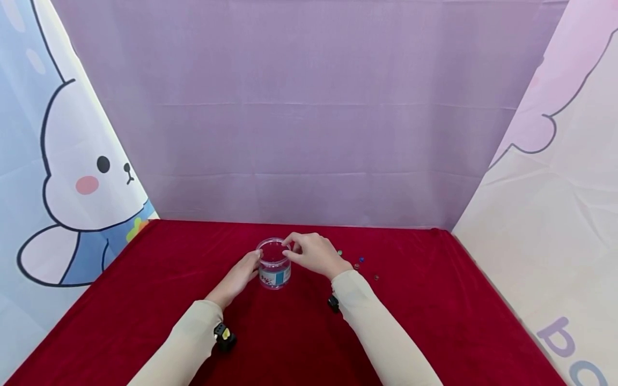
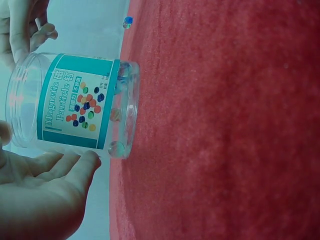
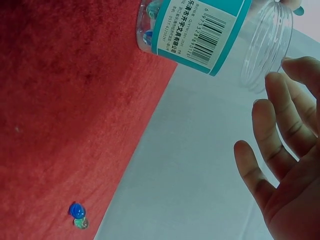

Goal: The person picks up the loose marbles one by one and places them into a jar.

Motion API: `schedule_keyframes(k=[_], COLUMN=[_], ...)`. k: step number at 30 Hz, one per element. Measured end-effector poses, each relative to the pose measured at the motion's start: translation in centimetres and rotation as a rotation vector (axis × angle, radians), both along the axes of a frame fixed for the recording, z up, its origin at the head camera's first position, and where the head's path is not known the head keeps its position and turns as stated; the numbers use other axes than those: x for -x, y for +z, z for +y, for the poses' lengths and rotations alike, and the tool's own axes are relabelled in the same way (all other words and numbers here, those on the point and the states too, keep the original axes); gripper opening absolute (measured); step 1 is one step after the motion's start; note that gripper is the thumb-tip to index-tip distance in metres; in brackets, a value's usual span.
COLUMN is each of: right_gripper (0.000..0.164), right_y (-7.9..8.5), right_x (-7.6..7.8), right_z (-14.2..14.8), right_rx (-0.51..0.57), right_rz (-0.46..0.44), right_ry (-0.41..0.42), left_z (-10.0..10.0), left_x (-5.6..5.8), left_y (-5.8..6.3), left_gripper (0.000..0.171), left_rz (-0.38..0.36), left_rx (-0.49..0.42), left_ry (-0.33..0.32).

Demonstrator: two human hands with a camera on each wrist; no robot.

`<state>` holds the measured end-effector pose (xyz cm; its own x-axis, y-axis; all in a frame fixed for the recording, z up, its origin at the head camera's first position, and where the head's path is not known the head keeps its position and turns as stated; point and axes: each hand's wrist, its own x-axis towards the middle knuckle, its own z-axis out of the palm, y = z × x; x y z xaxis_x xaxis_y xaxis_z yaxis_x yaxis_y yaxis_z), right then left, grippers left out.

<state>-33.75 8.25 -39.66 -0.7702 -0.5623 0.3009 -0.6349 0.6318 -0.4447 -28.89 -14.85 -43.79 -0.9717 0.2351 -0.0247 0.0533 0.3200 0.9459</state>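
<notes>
A clear plastic jar (image 1: 274,265) with a teal label stands open-topped on the red cloth (image 1: 425,321); several coloured beads (image 2: 116,115) lie at its bottom. My left hand (image 1: 240,276) rests against the jar's left side with straight fingers (image 2: 75,172) along its wall (image 2: 75,102). My right hand (image 1: 314,253) hovers over the jar's mouth, fingertips at the rim. In the right wrist view that hand's fingers (image 3: 272,150) are spread and relaxed, apart from the jar (image 3: 200,30). I cannot see anything held in them.
A few loose beads (image 1: 359,261) lie on the cloth right of my right hand; a blue one (image 3: 76,210) shows in the right wrist view. Purple and cartoon-printed backdrops (image 1: 309,134) wall the table on three sides.
</notes>
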Motion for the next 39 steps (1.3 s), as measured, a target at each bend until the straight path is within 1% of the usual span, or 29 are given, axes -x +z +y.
schedule_keyframes(k=[9, 13, 20, 27, 32, 39], right_gripper=[0.025, 0.026, 0.028, 0.030, 0.031, 0.030], right_y=[0.0, 0.1, 0.0, -0.2, -0.4, -1.0], right_x=[-0.5, -0.7, -0.8, -0.8, -0.9, -1.0], right_z=[0.6, 0.8, 1.5, 2.3, 3.0, 4.0], right_rx=[0.002, -0.010, 0.006, -0.017, -0.036, -0.071], right_rz=[-0.009, -0.005, -0.007, 0.004, 0.005, 0.013], right_ry=[-0.008, -0.015, -0.012, -0.008, -0.014, -0.027], left_z=[0.1, 0.0, 0.0, 0.0, 0.0, -0.1], left_x=[0.0, 0.0, 0.0, 0.0, 0.2, 0.1], left_y=[-0.1, -0.1, 0.0, 0.0, -0.1, 0.0], left_gripper=[0.066, 0.065, 0.064, 0.064, 0.064, 0.064], left_rz=[0.000, 0.004, 0.005, 0.001, -0.009, -0.009], left_rx=[-0.009, -0.019, -0.025, -0.013, -0.005, -0.004], left_ry=[0.005, 0.003, -0.001, -0.005, 0.005, -0.007])
